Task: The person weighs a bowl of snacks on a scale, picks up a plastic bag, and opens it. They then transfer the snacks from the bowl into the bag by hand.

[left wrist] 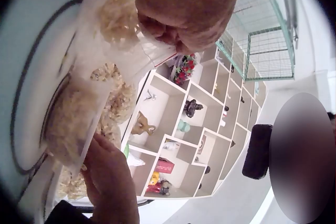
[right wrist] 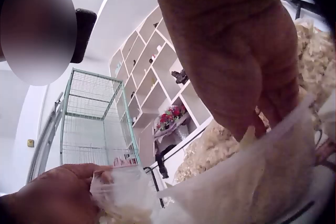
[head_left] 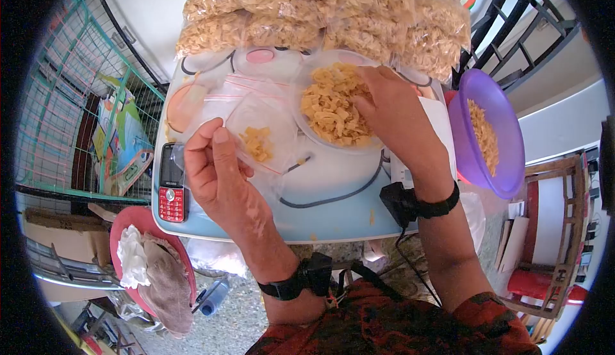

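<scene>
My left hand (head_left: 221, 169) pinches the edge of a clear zip bag (head_left: 282, 118) with a red-striped top. A small heap of yellow dried flakes (head_left: 257, 143) lies inside the bag. My right hand (head_left: 403, 108) reaches into a clear plastic bowl (head_left: 301, 121) filled with more of these yellow flakes (head_left: 336, 108). Its thumb and fingers curl round some flakes at the bowl's right side, and the fingertips are partly hidden among them. In the right wrist view, a flake (right wrist: 248, 137) shows at the fingertips, just above the bowl wall.
Large filled bags (head_left: 288, 9) are stacked along the table's back. A red keypad phone (head_left: 172, 191) lies at the left edge of the table (head_left: 333, 217). Beyond the right edge stands a purple basin (head_left: 506, 124) with flakes. A green wire cage (head_left: 57, 111) is at left.
</scene>
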Available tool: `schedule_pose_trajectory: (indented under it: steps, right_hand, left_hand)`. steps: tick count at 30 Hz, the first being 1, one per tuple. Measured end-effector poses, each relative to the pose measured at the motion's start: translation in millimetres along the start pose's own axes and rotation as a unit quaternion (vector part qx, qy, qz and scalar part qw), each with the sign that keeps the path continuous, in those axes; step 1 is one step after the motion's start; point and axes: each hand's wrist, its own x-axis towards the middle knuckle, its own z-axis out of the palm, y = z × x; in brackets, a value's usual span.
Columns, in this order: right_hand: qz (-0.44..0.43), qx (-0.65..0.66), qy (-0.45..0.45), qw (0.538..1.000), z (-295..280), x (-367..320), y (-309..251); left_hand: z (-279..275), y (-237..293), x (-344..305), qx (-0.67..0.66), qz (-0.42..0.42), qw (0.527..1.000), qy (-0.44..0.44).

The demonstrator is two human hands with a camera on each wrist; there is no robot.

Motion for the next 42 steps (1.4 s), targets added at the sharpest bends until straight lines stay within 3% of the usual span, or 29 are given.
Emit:
schedule_pose_trajectory:
  steps: [7, 13, 19, 22, 25, 28, 34, 42]
  right_hand:
    - [-0.001, -0.023, 0.007, 1.000, 9.5, 5.1, 5.5]
    - [-0.025, 0.058, 0.097, 0.993, -3.9, 9.7, 10.4]
    - [0.139, 0.338, 0.033, 0.930, -21.4, 7.0, 3.3]
    - [0.142, 0.374, -0.010, 0.916, -19.7, 4.8, 0.3]
    - [0.045, 0.239, 0.009, 0.970, -8.1, 0.8, -2.0]
    - [0.002, 0.126, -0.057, 0.990, -3.6, -0.8, 0.6]
    - [-0.073, 0.079, -0.045, 0.993, -10.6, -8.0, -6.9]
    - [-0.097, 0.036, -0.051, 0.993, -7.0, -14.2, -18.4]
  left_hand:
    - [-1.4, -1.7, 0.7, -0.012, -0.002, 1.000, -0.005]
    - [-1.6, -1.3, 1.1, -0.009, 0.000, 1.000, 0.001]
    - [-1.5, 1.7, 0.6, 0.001, -0.003, 1.000, -0.006]
    - [-1.5, 0.0, 1.4, -0.008, 0.000, 1.000, -0.006]
    - [-0.7, -0.3, 1.5, -0.009, 0.000, 1.000, -0.004]
    - [-2.4, -0.9, 1.8, -0.004, 0.001, 1.000, -0.010]
    - [-2.1, -1.4, 2.5, -0.010, 0.005, 1.000, -0.006]
    - [-2.1, -0.7, 2.6, -0.011, 0.001, 1.000, 0.002]
